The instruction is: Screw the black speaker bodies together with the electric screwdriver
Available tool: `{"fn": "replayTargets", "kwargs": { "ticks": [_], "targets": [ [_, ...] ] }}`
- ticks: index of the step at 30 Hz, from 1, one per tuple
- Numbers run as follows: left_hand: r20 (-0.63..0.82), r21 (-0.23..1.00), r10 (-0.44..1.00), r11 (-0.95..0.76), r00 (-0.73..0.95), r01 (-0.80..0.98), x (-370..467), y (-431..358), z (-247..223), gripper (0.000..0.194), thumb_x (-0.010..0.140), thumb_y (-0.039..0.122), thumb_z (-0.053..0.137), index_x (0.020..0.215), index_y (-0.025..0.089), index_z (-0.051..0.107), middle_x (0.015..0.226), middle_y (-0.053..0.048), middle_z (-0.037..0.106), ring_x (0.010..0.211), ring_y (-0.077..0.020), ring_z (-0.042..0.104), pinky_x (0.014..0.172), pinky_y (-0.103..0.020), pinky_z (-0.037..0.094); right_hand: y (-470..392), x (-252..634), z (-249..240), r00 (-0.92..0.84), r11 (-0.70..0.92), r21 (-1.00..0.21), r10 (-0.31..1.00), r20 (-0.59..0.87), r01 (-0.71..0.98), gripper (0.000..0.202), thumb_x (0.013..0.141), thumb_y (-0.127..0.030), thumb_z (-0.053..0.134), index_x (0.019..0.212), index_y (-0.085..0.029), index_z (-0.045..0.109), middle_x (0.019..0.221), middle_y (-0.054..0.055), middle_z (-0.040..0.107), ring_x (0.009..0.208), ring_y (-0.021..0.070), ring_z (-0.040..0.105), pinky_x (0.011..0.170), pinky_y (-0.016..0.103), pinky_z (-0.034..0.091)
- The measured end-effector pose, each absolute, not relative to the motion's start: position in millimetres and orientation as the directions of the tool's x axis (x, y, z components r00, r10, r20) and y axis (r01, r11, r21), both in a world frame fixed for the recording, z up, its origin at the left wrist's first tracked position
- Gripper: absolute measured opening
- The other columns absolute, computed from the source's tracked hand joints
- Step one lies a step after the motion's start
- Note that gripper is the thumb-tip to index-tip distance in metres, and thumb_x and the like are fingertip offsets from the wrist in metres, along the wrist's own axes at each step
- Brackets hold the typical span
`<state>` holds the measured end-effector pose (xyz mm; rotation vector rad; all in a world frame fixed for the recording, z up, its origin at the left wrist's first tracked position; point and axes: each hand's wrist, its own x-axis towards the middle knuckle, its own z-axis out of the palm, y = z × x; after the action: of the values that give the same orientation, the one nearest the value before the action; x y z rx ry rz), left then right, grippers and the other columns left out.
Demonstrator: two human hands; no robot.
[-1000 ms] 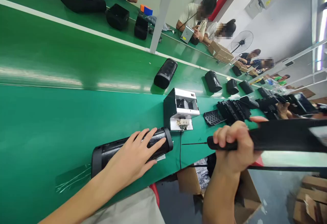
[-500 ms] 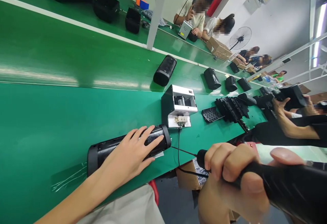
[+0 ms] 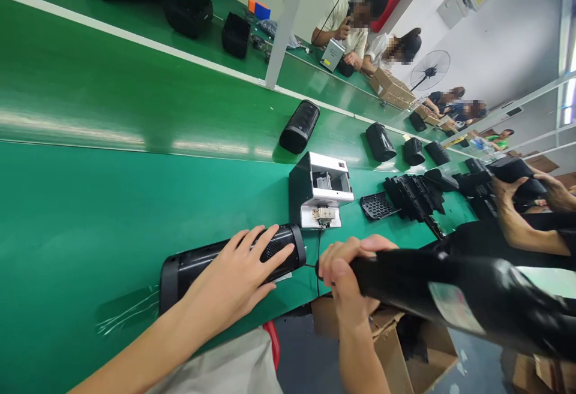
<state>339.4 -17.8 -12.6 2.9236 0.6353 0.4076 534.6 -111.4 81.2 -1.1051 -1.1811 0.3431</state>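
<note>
A black cylindrical housing (image 3: 193,265) with a perforated section lies on the green table. Spread over its top, my left hand (image 3: 245,262) presses on it, fingers apart. My right hand (image 3: 348,271) is wrapped round the front of a long black power screwdriver (image 3: 418,280). The thin bit of the driver reaches the right end of the housing; its tip is hard to make out. Just behind that end stands a black and white machine (image 3: 321,193) with a metal part in front. Clear plastic strips (image 3: 128,313) stick out by the housing's left end.
Behind the machine, several black housings (image 3: 300,126) stand on the green conveyor (image 3: 112,94). Black grilles and strips (image 3: 414,196) lie to the right, near a co-worker's hands (image 3: 508,202). Cardboard boxes (image 3: 396,352) are below the table edge.
My right hand and the driver have moved left, closer to the housing's end, and the driver's body now shows more. My left hand stays on the housing. The co-worker at right has lowered a black part.
</note>
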Motion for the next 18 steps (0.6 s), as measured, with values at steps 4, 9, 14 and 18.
{"fn": "replayTargets", "kwargs": {
  "ticks": [4,9,14,18],
  "targets": [
    [0.221,0.156,0.424,-0.904,0.878,0.397,339.6,-22.5,-7.6,0.072,0.104,0.047,0.086,0.170,0.033,0.060,0.178,-0.023,0.056,0.153,-0.0499,0.065,0.120,-0.065,0.056,-108.3,537.7,72.8,0.305,0.533,-0.803,0.743,0.595,0.268,0.043,0.106,-0.009,0.069,0.136,-0.038,0.057,0.073,-0.013,0.058,0.045,0.0107,0.047,0.049,0.025,0.053],
    [0.246,0.132,0.416,-0.909,0.876,0.395,338.6,-25.0,-5.3,0.075,0.098,0.045,0.090,0.167,0.033,0.062,0.176,-0.024,0.058,0.149,-0.0503,0.067,0.117,-0.068,0.060,-107.0,537.1,80.6,0.273,0.546,-0.794,0.747,0.606,0.267,0.038,0.106,-0.010,0.068,0.132,-0.036,0.058,0.070,-0.014,0.051,0.043,0.0100,0.045,0.046,0.023,0.051],
    [0.272,0.117,0.398,-0.917,0.876,0.380,339.2,-21.8,-4.8,0.075,0.095,0.040,0.092,0.164,0.031,0.065,0.174,-0.026,0.059,0.146,-0.0504,0.068,0.114,-0.067,0.061,-108.3,537.2,68.4,0.318,0.555,-0.791,0.724,0.612,0.259,0.039,0.107,-0.013,0.069,0.134,-0.038,0.056,0.070,-0.015,0.052,0.043,0.0104,0.043,0.046,0.023,0.051],
    [0.278,0.127,0.385,-0.923,0.880,0.364,339.6,-14.0,-10.1,0.073,0.096,0.037,0.090,0.164,0.032,0.066,0.172,-0.023,0.061,0.144,-0.0492,0.069,0.112,-0.064,0.060,-106.1,535.0,69.7,0.310,0.543,-0.790,0.728,0.611,0.285,0.038,0.111,-0.029,0.074,0.143,-0.042,0.057,0.069,-0.014,0.056,0.044,0.0117,0.048,0.048,0.026,0.053]
  ]
}}
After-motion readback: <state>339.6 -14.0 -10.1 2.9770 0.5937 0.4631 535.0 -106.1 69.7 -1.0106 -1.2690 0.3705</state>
